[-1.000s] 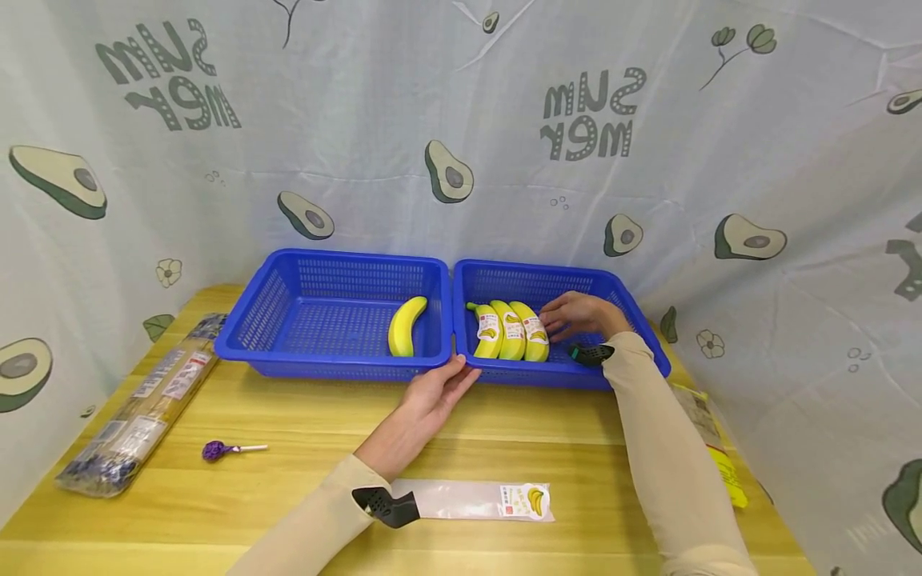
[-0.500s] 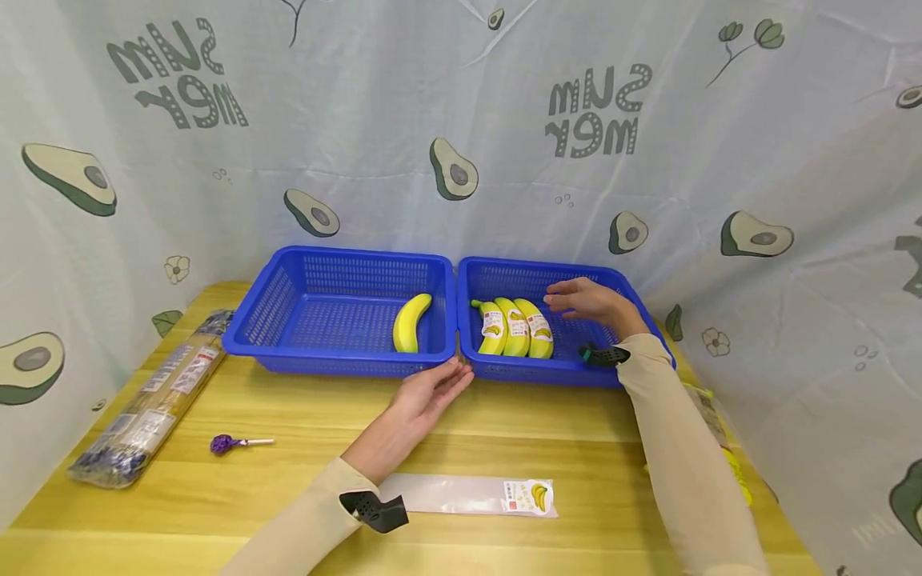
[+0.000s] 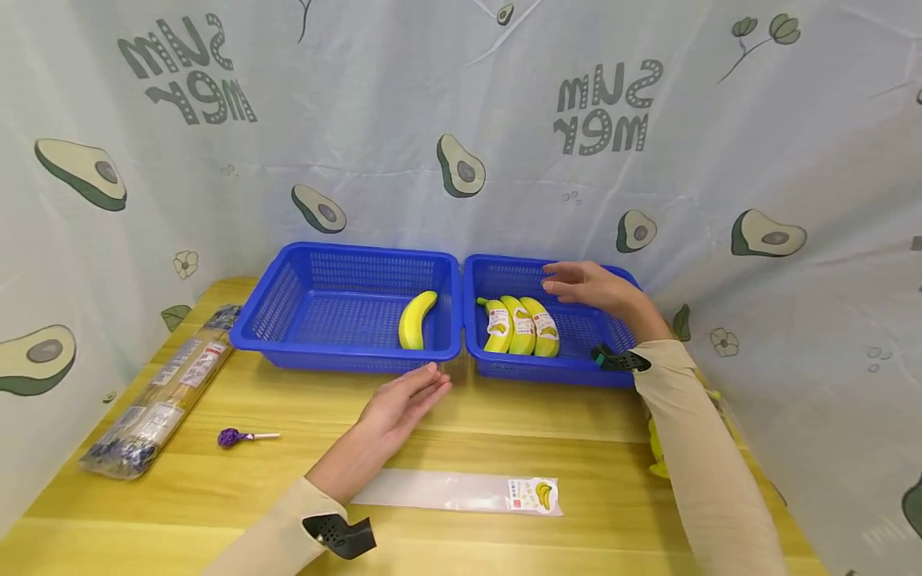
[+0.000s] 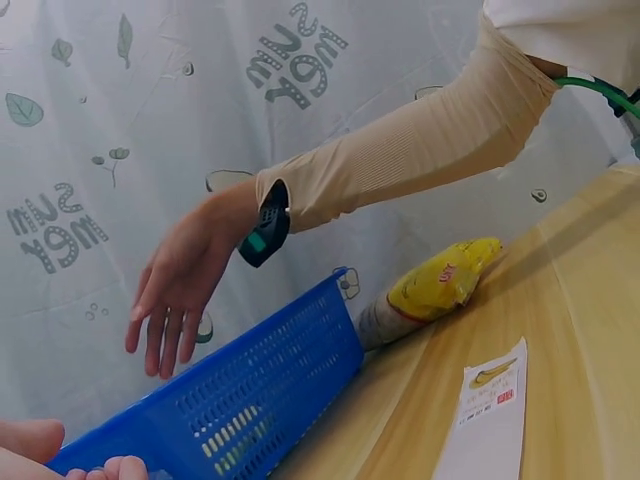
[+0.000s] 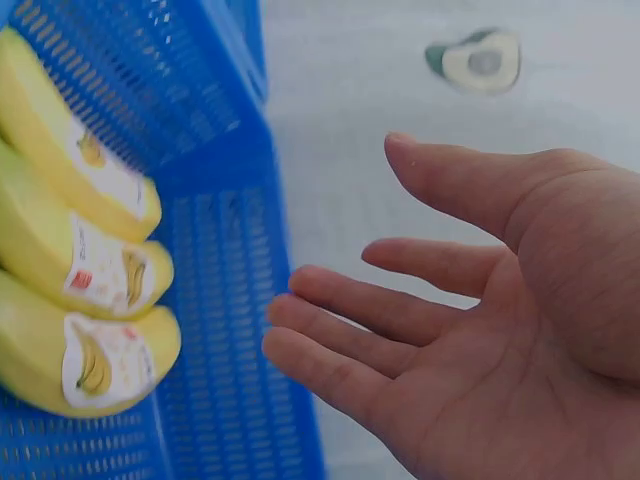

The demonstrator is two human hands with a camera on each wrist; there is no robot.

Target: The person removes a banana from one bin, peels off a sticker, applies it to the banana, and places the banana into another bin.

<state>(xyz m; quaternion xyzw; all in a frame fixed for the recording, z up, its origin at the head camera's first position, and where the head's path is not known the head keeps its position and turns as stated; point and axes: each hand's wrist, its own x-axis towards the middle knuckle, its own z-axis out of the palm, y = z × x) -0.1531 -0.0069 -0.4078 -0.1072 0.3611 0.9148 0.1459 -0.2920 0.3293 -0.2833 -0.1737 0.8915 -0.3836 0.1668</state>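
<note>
Three yellow bananas (image 3: 522, 326) with white stickers lie side by side in the right blue basket (image 3: 555, 362). Over the back of that basket hovers my right hand (image 3: 594, 286), fingers extended and holding nothing; in the right wrist view the palm (image 5: 500, 390) is bare and apart from the bananas (image 5: 115, 365). A single banana (image 3: 414, 322) without a visible sticker lies in the left blue basket (image 3: 346, 362). Just in front of the left basket my left hand (image 3: 396, 408) is held above the table, empty, its fingers fairly straight. Below it lies a flat clear plastic sleeve (image 3: 461, 490) with a banana label.
A long clear packet (image 3: 162, 400) lies along the table's left side. Near it is a purple lollipop (image 3: 230, 437). A yellow bag (image 4: 430, 285) lies beside the right basket, partly hidden by my right arm in the head view. A printed curtain (image 3: 389, 136) hangs behind.
My right hand has lifted from beside the bananas and moved up toward the basket's back. My left hand has drawn away from the baskets, down and left. The bananas keep their places.
</note>
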